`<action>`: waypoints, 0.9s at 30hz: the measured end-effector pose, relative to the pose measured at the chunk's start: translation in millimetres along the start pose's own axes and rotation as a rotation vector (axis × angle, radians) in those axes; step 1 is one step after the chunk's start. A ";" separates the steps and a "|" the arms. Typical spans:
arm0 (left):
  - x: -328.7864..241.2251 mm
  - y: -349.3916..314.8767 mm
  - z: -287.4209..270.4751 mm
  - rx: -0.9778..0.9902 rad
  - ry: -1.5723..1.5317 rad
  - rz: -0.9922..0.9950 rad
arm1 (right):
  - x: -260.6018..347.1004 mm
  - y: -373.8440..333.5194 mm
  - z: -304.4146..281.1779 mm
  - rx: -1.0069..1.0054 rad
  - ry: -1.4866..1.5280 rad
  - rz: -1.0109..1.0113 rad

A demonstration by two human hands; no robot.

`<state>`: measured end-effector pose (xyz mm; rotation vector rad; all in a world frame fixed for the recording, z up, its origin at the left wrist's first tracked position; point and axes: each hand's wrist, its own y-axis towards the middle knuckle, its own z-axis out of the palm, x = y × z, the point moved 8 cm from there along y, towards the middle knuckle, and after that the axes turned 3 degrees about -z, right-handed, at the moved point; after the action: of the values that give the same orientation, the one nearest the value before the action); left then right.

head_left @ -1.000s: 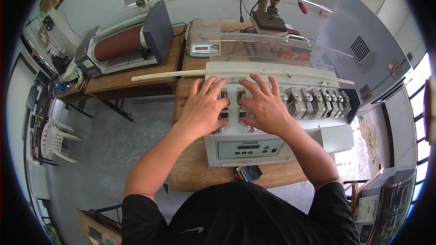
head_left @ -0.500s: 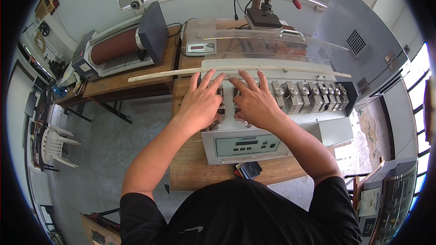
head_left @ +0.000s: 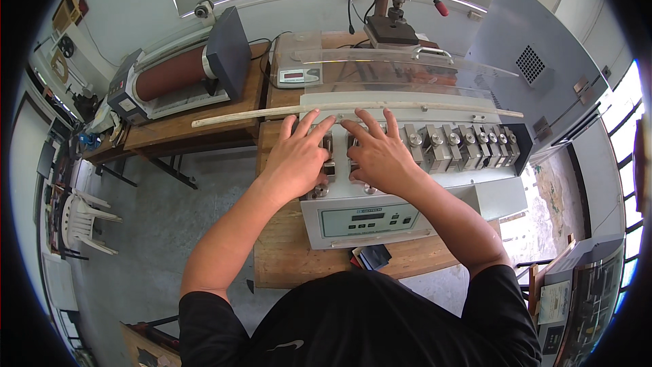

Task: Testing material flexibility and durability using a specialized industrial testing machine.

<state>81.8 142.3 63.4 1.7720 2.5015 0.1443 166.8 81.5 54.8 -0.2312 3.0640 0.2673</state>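
My left hand (head_left: 299,156) and my right hand (head_left: 375,153) lie side by side, fingers spread, on the leftmost metal clamp stations (head_left: 337,151) of a grey bench-top testing machine (head_left: 380,214). Both press down on the clamps; neither lifts anything. More clamp stations (head_left: 468,146) run in a row to the right of my right hand. A long pale strip (head_left: 244,115) lies across the machine just beyond my fingertips. A clear plastic cover (head_left: 401,68) is raised behind it.
The machine stands on a wooden table (head_left: 285,258). A small digital scale (head_left: 297,76) and a drill press (head_left: 394,7) stand at the back. A roller machine (head_left: 176,75) sits on the left bench. A grey cabinet (head_left: 536,61) is at right, a white plastic chair (head_left: 85,221) at left.
Both hands have stayed on the left clamps, with fingers shifting slightly. The view has tilted a little.
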 end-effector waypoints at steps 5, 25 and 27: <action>-6.9 3.5 1.5 0.003 0.032 -0.010 | 0.1 1.6 -2.7 0.016 0.018 0.020; -6.5 5.5 -4.8 -0.087 -0.009 -0.045 | -6.1 -12.2 -41.2 -0.160 0.100 0.041; -8.1 3.5 -11.4 -0.119 -0.024 -0.034 | -8.5 -16.5 -49.6 -0.175 0.113 0.058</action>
<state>86.5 135.4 75.1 1.6754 2.4492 0.2632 175.5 57.9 101.4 -0.1704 3.1635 0.5448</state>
